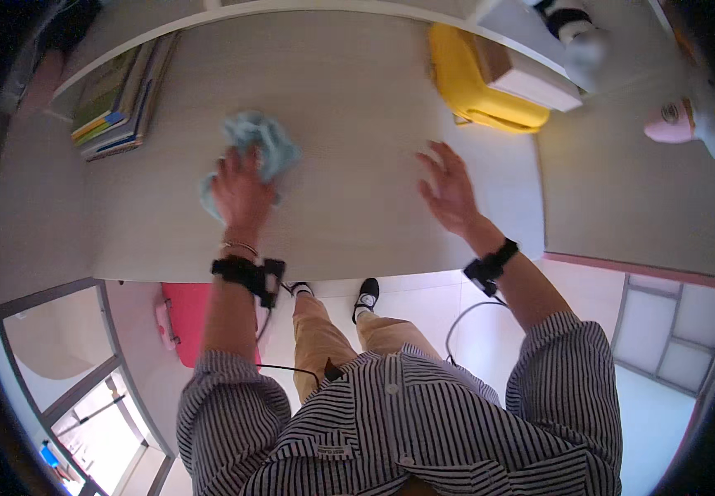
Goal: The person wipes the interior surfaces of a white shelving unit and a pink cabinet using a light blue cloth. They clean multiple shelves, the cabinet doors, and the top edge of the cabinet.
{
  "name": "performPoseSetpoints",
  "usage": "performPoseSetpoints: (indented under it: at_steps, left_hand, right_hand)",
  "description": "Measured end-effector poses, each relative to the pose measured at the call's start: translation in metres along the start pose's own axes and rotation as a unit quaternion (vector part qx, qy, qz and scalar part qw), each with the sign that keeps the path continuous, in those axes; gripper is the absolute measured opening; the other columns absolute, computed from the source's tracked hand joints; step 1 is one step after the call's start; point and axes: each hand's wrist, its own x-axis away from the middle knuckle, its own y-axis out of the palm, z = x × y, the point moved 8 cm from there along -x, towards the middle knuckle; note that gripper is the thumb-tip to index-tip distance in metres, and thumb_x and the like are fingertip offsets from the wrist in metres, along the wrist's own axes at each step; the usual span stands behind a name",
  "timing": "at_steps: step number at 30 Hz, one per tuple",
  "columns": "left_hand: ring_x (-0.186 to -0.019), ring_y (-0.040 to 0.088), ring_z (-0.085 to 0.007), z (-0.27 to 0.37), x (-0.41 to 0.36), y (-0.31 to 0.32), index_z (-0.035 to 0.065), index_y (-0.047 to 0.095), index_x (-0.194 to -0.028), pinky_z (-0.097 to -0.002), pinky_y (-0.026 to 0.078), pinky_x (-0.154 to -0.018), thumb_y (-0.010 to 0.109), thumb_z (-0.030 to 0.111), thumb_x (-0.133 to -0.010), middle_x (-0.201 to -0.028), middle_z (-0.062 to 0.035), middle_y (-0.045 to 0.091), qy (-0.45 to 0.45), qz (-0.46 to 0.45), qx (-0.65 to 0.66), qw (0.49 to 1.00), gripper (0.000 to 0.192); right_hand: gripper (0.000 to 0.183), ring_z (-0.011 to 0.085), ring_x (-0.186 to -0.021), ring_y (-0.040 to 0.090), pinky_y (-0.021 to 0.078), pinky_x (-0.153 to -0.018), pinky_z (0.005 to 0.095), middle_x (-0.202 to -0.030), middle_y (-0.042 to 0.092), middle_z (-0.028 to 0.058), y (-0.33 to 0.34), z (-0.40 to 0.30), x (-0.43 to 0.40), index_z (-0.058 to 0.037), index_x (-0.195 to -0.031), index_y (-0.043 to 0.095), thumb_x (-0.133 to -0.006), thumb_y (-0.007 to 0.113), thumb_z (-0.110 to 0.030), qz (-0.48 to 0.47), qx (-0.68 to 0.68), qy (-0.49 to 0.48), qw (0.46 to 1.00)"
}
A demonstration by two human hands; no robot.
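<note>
A crumpled light blue cloth point(280, 149) lies on the pale desk top point(351, 211), left of the middle. My left hand point(242, 189) is on the cloth, palm down, with the fingers pressed into it; the hand and cloth are slightly blurred. Part of the cloth shows beyond the fingertips and part at the hand's left side. My right hand point(450, 189) holds nothing, its fingers apart and bent a little. It is over the right half of the desk; whether it touches the surface I cannot tell.
Several books point(122, 99) are at the back left under a shelf edge point(308, 7). At the back right are a yellow object point(469, 87) and a white box point(534, 80). Plush toys point(673, 121) sit farther right. A red case-like object point(187, 319) is below the desk's left front.
</note>
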Motion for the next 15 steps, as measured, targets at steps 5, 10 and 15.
performPoseSetpoints:
  at_steps: [5, 10, 15]
  left_hand:
    - [-0.127, 0.046, -0.0388, 0.005, -0.029, -0.003, 0.0186, 0.046, -0.141, -0.0527, 0.043, -0.099, 0.072, 0.039, -0.079, -0.143, -0.0138, 0.046, -0.082, -0.057, -0.009, 0.995, 0.070]
    - [-0.113, 0.056, -0.0332, 0.176, 0.030, -0.017, 0.0170, 0.062, -0.121, -0.0486, 0.047, -0.089, 0.078, 0.035, -0.069, -0.124, -0.0104, 0.060, 0.176, 0.003, 0.047, 0.983, 0.058]
    - [-0.115, 0.051, -0.0333, 0.332, 0.154, -0.030, 0.0199, 0.062, -0.118, -0.0509, 0.045, -0.089, 0.074, 0.019, -0.066, -0.127, -0.0088, 0.054, 0.453, -0.062, 0.229, 0.859, 0.053]
  right_hand:
    - [0.055, 0.0361, -0.140, 0.028, 0.0240, -0.114, 0.0528, -0.149, 0.034, 0.0174, -0.019, 0.167, 0.135, -0.0112, -0.141, 0.042, -0.092, 0.057, -0.030, 0.047, 0.066, 0.195, 0.977]
    - [0.057, 0.0389, -0.139, 0.029, 0.0247, -0.113, 0.0549, -0.147, 0.034, 0.0223, 0.000, 0.206, 0.182, -0.0105, -0.143, 0.040, -0.092, 0.056, -0.032, 0.081, 0.136, 0.267, 0.951]
    - [0.057, 0.0387, -0.138, 0.030, 0.0247, -0.114, 0.0534, -0.148, 0.036, 0.0170, -0.019, 0.199, 0.160, -0.0187, -0.142, 0.042, -0.089, 0.056, -0.033, 0.098, 0.109, 0.250, 0.957]
